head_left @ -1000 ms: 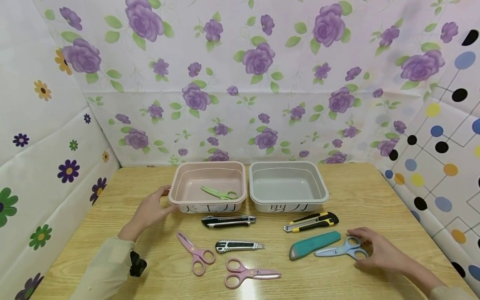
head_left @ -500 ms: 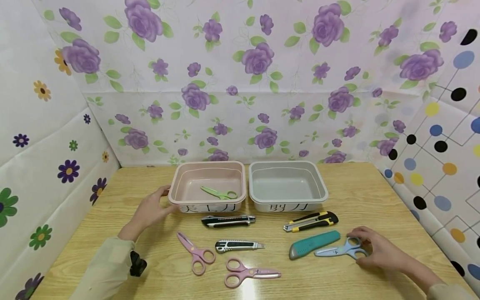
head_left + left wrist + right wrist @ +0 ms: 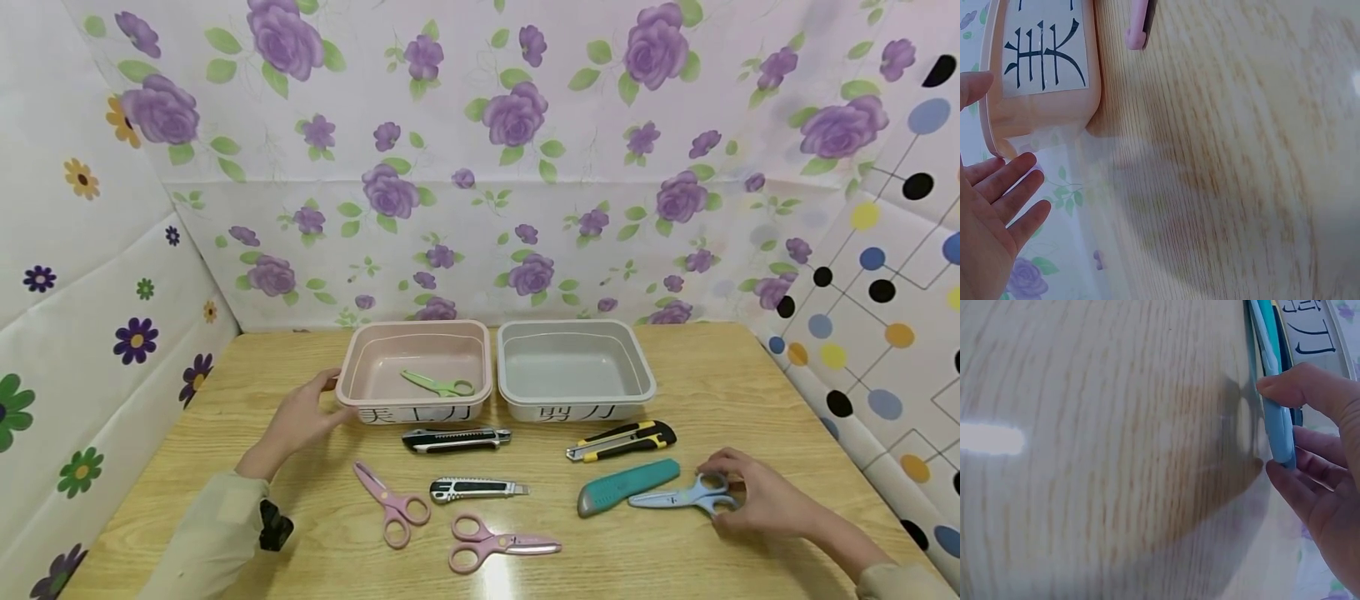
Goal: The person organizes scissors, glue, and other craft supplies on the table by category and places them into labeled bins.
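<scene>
My left hand is at the left front corner of the pink bin. Its fingers are straight, with the thumb at the front and the fingers along the side, touching or nearly touching the rim. On the right, my right hand pinches the handle loops of the light blue scissors between thumb and fingers. In the right wrist view the scissors' handle stands tilted on edge. Their blade tip lies close by a teal box cutter. Green scissors lie inside the pink bin.
A grey bin stands beside the pink one. In front lie a yellow-black box cutter, a black-silver one, a white-black one, and two pairs of pink scissors. Patterned cloths wall the table.
My right hand has closed on the blue scissors' handles and tilted them slightly up. My left hand has stayed at the pink bin.
</scene>
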`<state>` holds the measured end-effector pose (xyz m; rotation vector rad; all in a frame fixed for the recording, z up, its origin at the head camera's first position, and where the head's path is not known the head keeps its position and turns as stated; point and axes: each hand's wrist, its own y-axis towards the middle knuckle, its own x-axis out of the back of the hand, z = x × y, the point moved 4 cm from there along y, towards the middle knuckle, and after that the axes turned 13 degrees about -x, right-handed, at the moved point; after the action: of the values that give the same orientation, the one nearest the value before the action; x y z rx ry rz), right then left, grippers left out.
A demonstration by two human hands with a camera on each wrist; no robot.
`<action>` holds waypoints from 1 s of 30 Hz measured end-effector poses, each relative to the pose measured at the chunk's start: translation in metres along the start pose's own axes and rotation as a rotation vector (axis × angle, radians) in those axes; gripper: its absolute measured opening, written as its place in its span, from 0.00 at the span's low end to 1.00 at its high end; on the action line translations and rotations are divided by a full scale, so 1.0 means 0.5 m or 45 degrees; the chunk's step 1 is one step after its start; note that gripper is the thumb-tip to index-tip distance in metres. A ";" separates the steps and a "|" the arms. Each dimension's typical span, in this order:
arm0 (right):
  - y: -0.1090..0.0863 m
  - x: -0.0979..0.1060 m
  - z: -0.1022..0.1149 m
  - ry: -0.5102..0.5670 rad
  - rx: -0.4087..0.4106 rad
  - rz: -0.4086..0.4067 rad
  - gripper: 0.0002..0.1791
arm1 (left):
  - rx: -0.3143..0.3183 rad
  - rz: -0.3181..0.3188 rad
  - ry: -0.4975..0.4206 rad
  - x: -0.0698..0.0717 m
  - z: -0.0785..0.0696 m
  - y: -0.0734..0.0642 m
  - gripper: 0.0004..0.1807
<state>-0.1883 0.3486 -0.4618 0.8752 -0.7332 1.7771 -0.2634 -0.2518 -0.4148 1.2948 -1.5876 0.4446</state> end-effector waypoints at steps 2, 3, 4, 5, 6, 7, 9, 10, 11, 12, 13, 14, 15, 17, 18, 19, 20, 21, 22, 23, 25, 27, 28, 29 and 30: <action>0.000 0.000 0.001 0.034 -0.004 0.024 0.29 | 0.001 0.002 -0.001 -0.001 0.001 0.000 0.42; 0.000 0.001 0.001 0.045 -0.004 0.039 0.30 | 0.000 0.000 0.000 -0.001 0.001 0.000 0.42; -0.001 0.000 0.002 0.057 -0.008 0.052 0.30 | -0.002 0.000 -0.001 -0.001 0.001 0.000 0.42; -0.001 0.000 0.001 0.059 -0.013 0.058 0.30 | -0.002 -0.001 -0.002 -0.001 0.001 0.000 0.42; -0.001 0.000 0.002 0.046 -0.014 0.051 0.30 | -0.003 -0.001 -0.003 -0.001 0.001 0.000 0.42; -0.001 0.000 0.002 0.048 -0.014 0.058 0.30 | -0.001 -0.001 -0.003 -0.001 0.001 0.000 0.42; -0.001 -0.001 0.002 0.029 -0.014 0.062 0.30 | 0.003 0.001 -0.001 -0.002 0.003 0.000 0.42; -0.001 -0.001 0.003 0.026 -0.015 0.068 0.29 | 0.006 0.003 -0.001 -0.002 0.003 0.000 0.42; -0.001 -0.001 0.003 0.024 -0.017 0.077 0.28 | 0.009 0.005 0.002 -0.002 0.004 0.000 0.42; -0.001 -0.001 0.004 0.031 -0.019 0.089 0.27 | 0.011 0.007 0.005 -0.002 0.004 0.000 0.42; -0.001 0.000 0.004 0.034 -0.020 0.104 0.26 | 0.014 0.008 0.008 -0.002 0.005 0.000 0.42; -0.001 0.000 0.005 0.037 -0.025 0.114 0.26 | 0.016 0.009 0.010 -0.002 0.005 0.001 0.42; 0.000 0.002 0.005 0.033 -0.023 0.119 0.25 | 0.016 0.009 0.012 -0.002 0.005 0.001 0.42; -0.001 0.004 0.007 0.040 -0.018 0.133 0.25 | 0.017 0.010 0.014 -0.002 0.005 0.001 0.43; -0.001 0.005 0.008 0.047 -0.014 0.139 0.25 | 0.017 0.009 0.014 -0.002 0.005 0.001 0.43; -0.001 0.006 0.009 0.048 -0.008 0.138 0.24 | 0.015 0.008 0.014 -0.002 0.005 0.001 0.43; -0.002 0.006 0.010 0.061 -0.006 0.146 0.24 | 0.014 0.008 0.013 -0.002 0.005 0.001 0.43; -0.003 0.007 0.012 0.063 -0.002 0.147 0.24 | 0.013 0.008 0.012 -0.002 0.005 0.001 0.43; -0.003 0.008 0.012 0.068 -0.001 0.151 0.24 | 0.011 0.007 0.012 -0.002 0.005 0.000 0.43; -0.004 0.008 0.013 0.071 -0.003 0.157 0.24 | 0.008 0.005 0.012 -0.002 0.005 0.000 0.42; -0.005 0.008 0.015 0.071 -0.005 0.159 0.24 | 0.001 0.001 0.012 -0.002 0.004 0.000 0.42; -0.006 0.009 0.017 0.058 -0.009 0.157 0.24 | -0.005 -0.004 0.017 -0.002 0.003 0.000 0.42; -0.006 0.010 0.018 0.054 -0.011 0.154 0.25 | -0.007 -0.006 0.018 -0.002 0.003 0.000 0.42; -0.006 0.010 0.020 0.055 -0.014 0.153 0.25 | -0.007 -0.007 0.019 -0.001 0.003 0.000 0.42; -0.007 0.011 0.022 0.059 -0.017 0.153 0.26 | -0.008 -0.008 0.019 -0.001 0.003 0.000 0.42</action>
<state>-0.1841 0.3435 -0.4507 0.7921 -0.7805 1.8898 -0.2641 -0.2524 -0.4159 1.2886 -1.5710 0.4446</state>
